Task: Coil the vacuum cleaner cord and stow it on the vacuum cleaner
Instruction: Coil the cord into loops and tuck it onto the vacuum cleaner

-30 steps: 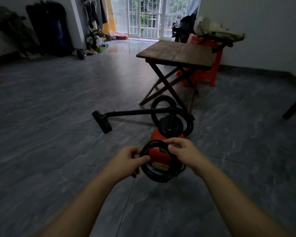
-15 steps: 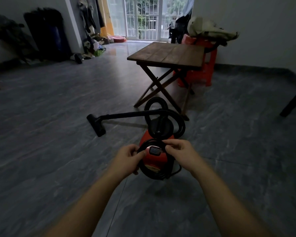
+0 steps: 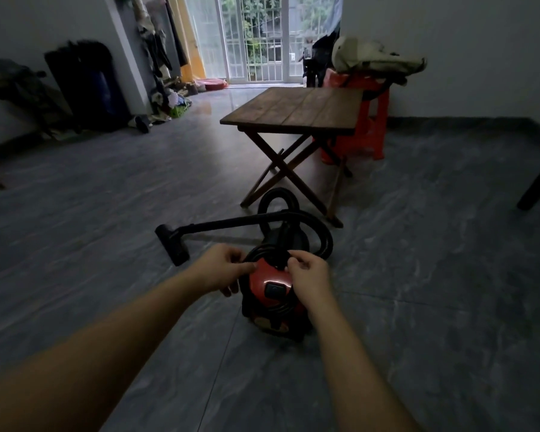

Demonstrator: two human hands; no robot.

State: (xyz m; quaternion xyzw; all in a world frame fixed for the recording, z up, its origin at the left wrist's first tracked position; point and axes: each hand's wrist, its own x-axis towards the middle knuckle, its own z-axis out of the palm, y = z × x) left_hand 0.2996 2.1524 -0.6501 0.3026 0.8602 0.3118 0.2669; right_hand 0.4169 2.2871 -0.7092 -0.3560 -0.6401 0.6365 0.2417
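Over the red vacuum cleaner (image 3: pixel 270 282) on the grey floor (image 3: pixel 418 275), I see my left grip (image 3: pixel 223 268) pinching the coiled cord (image 3: pixel 264 249) at its left side and my right grip (image 3: pixel 309 271) pinching its right side. The coil lies draped around the vacuum's top, between both hands, its lower loops running down the body. Beyond lie the black hose (image 3: pixel 323 238) and floor nozzle (image 3: pixel 172 244).
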